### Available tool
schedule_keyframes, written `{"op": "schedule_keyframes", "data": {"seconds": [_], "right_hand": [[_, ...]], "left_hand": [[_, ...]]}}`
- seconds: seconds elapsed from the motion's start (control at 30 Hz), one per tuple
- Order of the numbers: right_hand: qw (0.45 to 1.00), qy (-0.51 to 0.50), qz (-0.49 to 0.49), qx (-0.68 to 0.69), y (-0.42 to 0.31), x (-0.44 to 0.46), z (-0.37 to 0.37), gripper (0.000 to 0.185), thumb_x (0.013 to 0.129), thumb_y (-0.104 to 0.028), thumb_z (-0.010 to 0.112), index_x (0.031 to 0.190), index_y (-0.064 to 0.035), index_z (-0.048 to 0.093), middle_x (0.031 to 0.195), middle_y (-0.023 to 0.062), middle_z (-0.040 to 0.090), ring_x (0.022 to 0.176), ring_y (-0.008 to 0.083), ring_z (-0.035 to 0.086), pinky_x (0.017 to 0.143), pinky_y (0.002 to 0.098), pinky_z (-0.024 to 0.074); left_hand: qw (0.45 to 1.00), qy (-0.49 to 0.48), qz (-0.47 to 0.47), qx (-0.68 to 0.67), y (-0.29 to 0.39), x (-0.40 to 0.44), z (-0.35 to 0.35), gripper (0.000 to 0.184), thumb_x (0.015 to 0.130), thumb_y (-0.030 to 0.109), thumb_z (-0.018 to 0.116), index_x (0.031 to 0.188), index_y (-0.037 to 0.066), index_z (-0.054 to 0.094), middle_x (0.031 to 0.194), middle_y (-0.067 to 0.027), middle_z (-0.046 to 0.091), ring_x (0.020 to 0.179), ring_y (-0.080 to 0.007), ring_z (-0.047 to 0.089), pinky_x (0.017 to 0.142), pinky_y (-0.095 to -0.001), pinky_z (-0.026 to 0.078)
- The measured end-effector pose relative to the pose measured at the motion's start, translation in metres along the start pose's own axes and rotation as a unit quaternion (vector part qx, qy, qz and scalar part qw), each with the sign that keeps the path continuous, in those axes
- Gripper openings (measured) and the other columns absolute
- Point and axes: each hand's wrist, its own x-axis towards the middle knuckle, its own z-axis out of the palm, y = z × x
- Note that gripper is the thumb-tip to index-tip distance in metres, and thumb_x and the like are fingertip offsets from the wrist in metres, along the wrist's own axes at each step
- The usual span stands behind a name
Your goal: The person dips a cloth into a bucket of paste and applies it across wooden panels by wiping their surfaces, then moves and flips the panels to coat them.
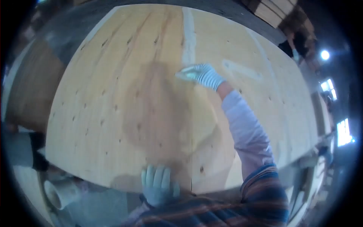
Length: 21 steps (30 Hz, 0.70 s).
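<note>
A large plywood sheet (98,113) with dark knots spreads in front of me. My right hand (203,75), in a white glove with a striped back, is over its upper middle, at the lower end of a whitish strip (188,34) along a seam. The fingers are pressed together, pointing left; whatever they hold is too blurred to make out. Near the close edge, my left hand (159,185) in a pale glove lies with its fingers stretched out on the wood. Right of my right hand is a pale smeared patch (244,70).
A white bucket-like container (56,193) lies below the sheet's left corner. Another brown board (34,83) is at the left. A person (298,41) is at the upper right, and a dark-cuffed sleeve (26,149) shows at the left edge. Stacked wood (274,11) stands behind.
</note>
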Motion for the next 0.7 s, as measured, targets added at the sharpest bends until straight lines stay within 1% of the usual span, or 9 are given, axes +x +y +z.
{"op": "schedule_keyframes", "data": {"seconds": [0.17, 0.27, 0.37, 0.43, 0.5, 0.57, 0.63, 0.67, 0.7], "right_hand": [[0.960, 0.039, -0.222, -0.164, -0.021, -0.214, 0.101, 0.023, 0.086, -0.005, 0.068, 0.109, -0.0058, 0.071, 0.115, 0.0072, 0.069, 0.104, 0.0178, 0.066, 0.090, 0.0302, 0.0524], [0.970, 0.058, -0.117, -0.207, -0.071, -0.331, 0.164, 0.026, 0.086, 0.002, 0.063, 0.112, -0.0034, 0.070, 0.119, 0.0099, 0.067, 0.109, 0.0204, 0.064, 0.091, 0.0303, 0.0529], [0.976, 0.191, -0.056, 0.085, -0.057, -0.390, 0.235, 0.031, 0.083, -0.001, 0.068, 0.113, -0.0098, 0.069, 0.110, 0.0106, 0.070, 0.102, 0.0220, 0.068, 0.082, 0.0311, 0.0560], [0.965, 0.258, -0.033, -0.042, -0.069, -0.402, 0.266, 0.024, 0.087, -0.005, 0.066, 0.111, -0.0041, 0.068, 0.108, 0.0119, 0.070, 0.097, 0.0215, 0.068, 0.081, 0.0339, 0.0561], [0.956, 0.289, 0.058, 0.008, -0.088, -0.395, 0.278, 0.024, 0.088, -0.010, 0.066, 0.111, -0.0009, 0.067, 0.106, 0.0114, 0.070, 0.093, 0.0207, 0.068, 0.081, 0.0340, 0.0557], [0.932, 0.290, 0.047, 0.214, -0.102, -0.370, 0.280, 0.028, 0.089, -0.018, 0.067, 0.109, 0.0012, 0.067, 0.101, 0.0100, 0.070, 0.097, 0.0207, 0.066, 0.086, 0.0343, 0.0535], [0.820, 0.282, 0.049, 0.495, -0.133, -0.332, 0.285, 0.028, 0.089, -0.020, 0.066, 0.108, 0.0006, 0.067, 0.099, 0.0095, 0.070, 0.101, 0.0202, 0.064, 0.087, 0.0344, 0.0525], [0.812, 0.198, 0.028, 0.548, -0.153, -0.317, 0.285, 0.026, 0.090, -0.017, 0.065, 0.110, -0.0014, 0.066, 0.097, 0.0087, 0.070, 0.106, 0.0194, 0.062, 0.086, 0.0368, 0.0518], [0.909, 0.203, 0.024, 0.364, -0.142, -0.285, 0.283, 0.026, 0.090, -0.017, 0.065, 0.111, -0.0013, 0.066, 0.097, 0.0082, 0.070, 0.104, 0.0188, 0.063, 0.085, 0.0359, 0.0517]], "left_hand": [[0.976, 0.073, 0.169, -0.118, -0.013, -0.021, -0.004, 0.039, 0.079, 0.021, 0.058, 0.115, 0.006, 0.062, 0.125, -0.0138, 0.056, 0.127, -0.0392, 0.043, 0.112, -0.0579, 0.022], [0.953, 0.075, 0.177, -0.234, -0.045, -0.053, -0.031, 0.037, 0.081, 0.014, 0.056, 0.118, 0.007, 0.060, 0.127, -0.0128, 0.056, 0.131, -0.0364, 0.042, 0.113, -0.0568, 0.022], [0.964, 0.119, 0.138, -0.192, -0.095, -0.082, -0.063, 0.036, 0.084, 0.010, 0.055, 0.120, 0.006, 0.059, 0.129, -0.0129, 0.056, 0.132, -0.0365, 0.041, 0.112, -0.0566, 0.024], [0.968, 0.156, 0.110, -0.162, -0.136, -0.100, -0.068, 0.036, 0.086, 0.008, 0.054, 0.122, 0.005, 0.057, 0.129, -0.0135, 0.055, 0.132, -0.0373, 0.041, 0.112, -0.0568, 0.025], [0.973, 0.188, 0.076, -0.109, -0.177, -0.101, -0.090, 0.036, 0.087, 0.009, 0.054, 0.123, 0.004, 0.057, 0.130, -0.0142, 0.055, 0.132, -0.0383, 0.040, 0.111, -0.0557, 0.026], [0.974, 0.221, 0.035, -0.037, -0.228, -0.101, -0.114, 0.037, 0.088, 0.011, 0.054, 0.124, 0.003, 0.056, 0.130, -0.0149, 0.055, 0.132, -0.0390, 0.040, 0.111, -0.0543, 0.027], [0.971, 0.235, -0.013, 0.046, -0.278, -0.110, -0.141, 0.039, 0.088, 0.012, 0.055, 0.126, 0.003, 0.056, 0.130, -0.0156, 0.055, 0.131, -0.0393, 0.041, 0.111, -0.0528, 0.029], [0.968, 0.228, -0.037, 0.093, -0.303, -0.116, -0.155, 0.039, 0.088, 0.013, 0.055, 0.126, 0.002, 0.056, 0.131, -0.0160, 0.054, 0.131, -0.0392, 0.041, 0.111, -0.0519, 0.029], [0.963, 0.223, -0.059, 0.139, -0.327, -0.120, -0.168, 0.040, 0.088, 0.013, 0.055, 0.126, 0.002, 0.055, 0.131, -0.0164, 0.054, 0.130, -0.0392, 0.041, 0.110, -0.0509, 0.030]]}}
